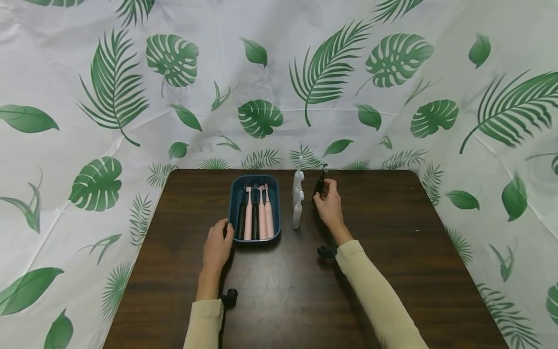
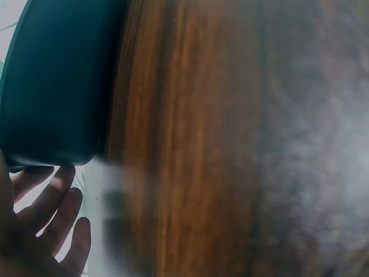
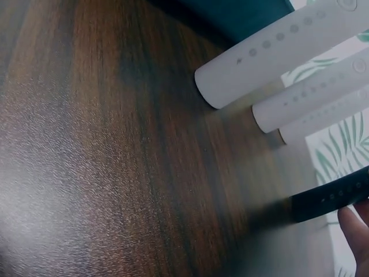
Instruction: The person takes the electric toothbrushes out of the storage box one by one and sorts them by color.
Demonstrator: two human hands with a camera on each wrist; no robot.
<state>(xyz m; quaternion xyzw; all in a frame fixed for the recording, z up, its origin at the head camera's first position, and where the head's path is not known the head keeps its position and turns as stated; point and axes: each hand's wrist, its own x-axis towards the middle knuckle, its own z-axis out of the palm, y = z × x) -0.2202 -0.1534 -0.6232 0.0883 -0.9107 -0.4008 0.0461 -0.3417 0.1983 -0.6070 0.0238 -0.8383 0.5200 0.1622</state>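
Note:
My right hand (image 1: 329,206) pinches a black electric toothbrush (image 1: 320,185) by its handle, roughly upright. In the right wrist view, the black handle's base (image 3: 305,205) is close to the table; I cannot tell if it touches. Left of it, three white electric toothbrushes (image 1: 297,213) stand upright in a row running away from me. Further left is a dark blue bin (image 1: 255,242) with several black and pink toothbrushes (image 1: 269,220) lying in it. Against the bin's left side my left hand (image 1: 216,247) rests with loosely extended fingers (image 2: 63,210).
Everything stands on a dark brown wooden table (image 1: 279,295). A white sheet with green leaf prints (image 1: 270,72) hangs behind the table and along its sides. Small black wrist cameras (image 1: 229,298) sit on both wrists.

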